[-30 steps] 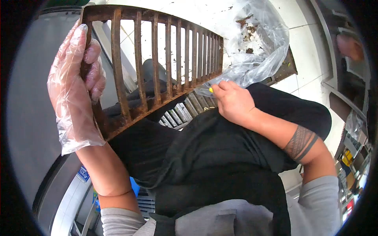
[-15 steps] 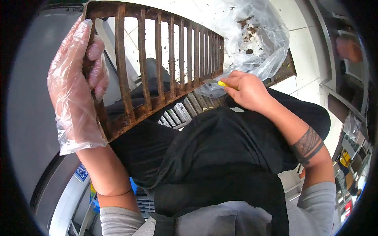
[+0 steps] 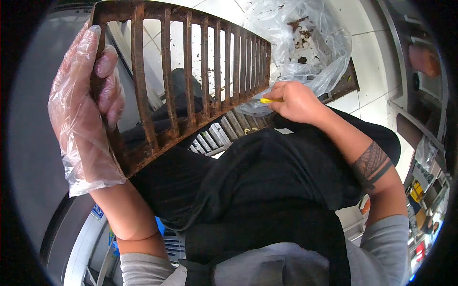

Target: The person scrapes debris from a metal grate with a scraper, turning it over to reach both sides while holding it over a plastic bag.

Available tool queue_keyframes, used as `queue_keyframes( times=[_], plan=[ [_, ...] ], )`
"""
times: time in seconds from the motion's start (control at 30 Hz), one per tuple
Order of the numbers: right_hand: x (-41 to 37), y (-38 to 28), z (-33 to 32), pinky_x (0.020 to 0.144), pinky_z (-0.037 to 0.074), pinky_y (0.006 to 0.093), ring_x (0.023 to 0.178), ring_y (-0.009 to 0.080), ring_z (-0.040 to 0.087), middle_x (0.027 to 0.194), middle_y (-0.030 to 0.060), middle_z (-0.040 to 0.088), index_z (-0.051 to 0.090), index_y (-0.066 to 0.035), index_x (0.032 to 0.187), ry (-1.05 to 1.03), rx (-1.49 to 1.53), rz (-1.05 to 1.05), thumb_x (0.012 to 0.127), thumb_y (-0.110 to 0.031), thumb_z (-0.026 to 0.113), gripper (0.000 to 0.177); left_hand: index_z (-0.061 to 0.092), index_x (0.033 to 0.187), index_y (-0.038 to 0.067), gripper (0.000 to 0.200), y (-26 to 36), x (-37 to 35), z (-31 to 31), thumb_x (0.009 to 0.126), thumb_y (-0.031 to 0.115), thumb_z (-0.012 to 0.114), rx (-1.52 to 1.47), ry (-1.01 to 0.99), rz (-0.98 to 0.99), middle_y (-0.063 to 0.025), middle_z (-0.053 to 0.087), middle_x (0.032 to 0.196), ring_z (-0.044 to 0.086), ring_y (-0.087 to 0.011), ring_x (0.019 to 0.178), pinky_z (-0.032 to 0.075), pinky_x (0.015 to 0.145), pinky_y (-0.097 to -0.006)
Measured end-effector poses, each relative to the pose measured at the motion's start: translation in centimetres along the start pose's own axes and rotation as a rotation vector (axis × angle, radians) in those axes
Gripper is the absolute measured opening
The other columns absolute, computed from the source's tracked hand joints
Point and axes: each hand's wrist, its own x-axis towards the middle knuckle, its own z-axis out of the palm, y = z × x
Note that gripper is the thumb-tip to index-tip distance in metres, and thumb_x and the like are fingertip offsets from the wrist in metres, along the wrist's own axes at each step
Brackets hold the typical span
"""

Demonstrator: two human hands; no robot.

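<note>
Nearest of all is the black cloth garment (image 3: 257,186) across the person's lap, with grey sleeves (image 3: 389,233) at either side. The left hand (image 3: 81,105), in a thin clear plastic glove, is curled round the near end of a long, rusty brown metal grate (image 3: 189,71), gripping its edge; the grate is tilted up over the legs and narrows away from me to its far end by the bag. The bare right hand (image 3: 298,102) is closed on a small yellow-handled tool (image 3: 272,100), fingers pinched together, its thin grey end close to the grate's lower edge. Beneath that edge I can see a slatted metal piece (image 3: 217,136), light grey in parts and darker in others. Past the hands, a crumpled clear plastic bag (image 3: 329,62) lies spread on the white tiled floor (image 3: 374,95), dark brown flaky scraps (image 3: 301,35) gathered on it, more crumbs scattered beyond the grate's bars; a brown flat piece (image 3: 350,86) shows from under the bag. A smooth dark grey panel (image 3: 38,109) fills the left side of the room, and off to the right are cluttered shelves (image 3: 422,200), too small and warped to make out properly
</note>
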Motion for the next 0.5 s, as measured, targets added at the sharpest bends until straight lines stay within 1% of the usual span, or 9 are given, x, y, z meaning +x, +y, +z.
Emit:
queue_keyframes(
  times=[0.07, 0.17, 0.23, 0.27, 0.33, 0.37, 0.43, 0.5],
  plan=[
    [-0.1, 0.2, 0.1, 0.081, 0.055, 0.0421, 0.093, 0.0339, 0.07, 0.1, 0.0125, 0.072, 0.08, -0.007, 0.113, 0.02, 0.014, -0.011, 0.087, -0.018, 0.073, 0.028, 0.063, 0.137, 0.002, 0.045, 0.0, 0.0, -0.1, 0.102, 0.03, 0.07, -0.007, -0.002, 0.0, 0.001, 0.058, 0.076, 0.036, -0.0046, 0.046, 0.027, 0.041, -0.0227],
    [-0.1, 0.3, 0.0, 0.082, 0.055, 0.0421, 0.094, 0.0336, 0.07, 0.099, 0.0134, 0.073, 0.08, -0.007, 0.112, 0.016, 0.065, 0.026, 0.087, -0.017, 0.074, 0.028, 0.063, 0.137, 0.001, 0.046, -0.2, 0.1, -0.3, 0.102, 0.029, 0.07, -0.011, -0.001, 0.006, 0.0009, 0.058, 0.076, 0.036, -0.0047, 0.045, 0.026, 0.04, -0.0224],
    [0.0, 0.1, -0.6, 0.087, 0.056, 0.048, 0.098, 0.0373, 0.07, 0.106, 0.0156, 0.074, 0.081, -0.01, 0.11, 0.004, 0.08, 0.034, 0.084, -0.018, 0.066, 0.031, 0.063, 0.137, 0.0, 0.046, -0.2, 0.2, -0.2, 0.102, 0.029, 0.07, -0.01, 0.002, 0.011, 0.0008, 0.058, 0.075, 0.036, -0.0047, 0.045, 0.026, 0.04, -0.0223],
    [0.1, 0.1, -0.5, 0.087, 0.056, 0.048, 0.098, 0.0373, 0.07, 0.106, 0.0156, 0.074, 0.081, -0.01, 0.11, 0.004, 0.079, 0.035, 0.084, -0.018, 0.066, 0.031, 0.063, 0.137, 0.0, 0.046, -0.2, 0.2, -0.1, 0.102, 0.029, 0.07, -0.002, -0.004, 0.023, 0.0007, 0.058, 0.075, 0.036, -0.0049, 0.045, 0.026, 0.04, -0.0224],
    [0.3, 0.3, -0.1, 0.086, 0.056, 0.0487, 0.098, 0.037, 0.07, 0.104, 0.0145, 0.073, 0.081, -0.01, 0.107, 0.011, 0.019, -0.05, 0.084, -0.019, 0.066, 0.029, 0.063, 0.136, -0.001, 0.046, -0.2, 0.1, -0.1, 0.102, 0.029, 0.069, 0.004, -0.011, 0.037, 0.0005, 0.058, 0.075, 0.036, -0.005, 0.045, 0.027, 0.04, -0.0224],
    [0.3, 0.0, 0.0, 0.086, 0.056, 0.0487, 0.098, 0.037, 0.07, 0.104, 0.0145, 0.073, 0.081, -0.01, 0.107, 0.011, 0.019, -0.051, 0.084, -0.019, 0.066, 0.029, 0.063, 0.136, -0.001, 0.045, -0.3, 0.1, -0.2, 0.102, 0.029, 0.069, 0.005, -0.021, 0.052, 0.0003, 0.058, 0.075, 0.036, -0.0051, 0.045, 0.027, 0.04, -0.0225],
    [0.1, -1.0, 0.3, 0.083, 0.056, 0.0444, 0.092, 0.0345, 0.07, 0.101, 0.011, 0.073, 0.08, -0.009, 0.111, -0.07, -0.098, -0.019, 0.085, -0.017, 0.071, 0.029, 0.063, 0.135, 0.0, 0.044, -0.4, 0.2, -0.4, 0.102, 0.028, 0.069, 0.006, -0.03, 0.065, 0.0002, 0.058, 0.075, 0.036, -0.0052, 0.045, 0.027, 0.04, -0.0225],
    [0.1, -0.7, 1.0, 0.082, 0.056, 0.045, 0.092, 0.0347, 0.07, 0.102, 0.0104, 0.073, 0.08, -0.01, 0.111, -0.063, -0.078, -0.037, 0.086, -0.018, 0.07, 0.029, 0.063, 0.134, 0.004, 0.044, -0.5, 0.3, -0.4, 0.102, 0.033, 0.069, -0.012, -0.047, 0.052, 0.0005, 0.057, 0.078, 0.036, -0.0048, 0.045, 0.025, 0.038, -0.0216]
  ],
)
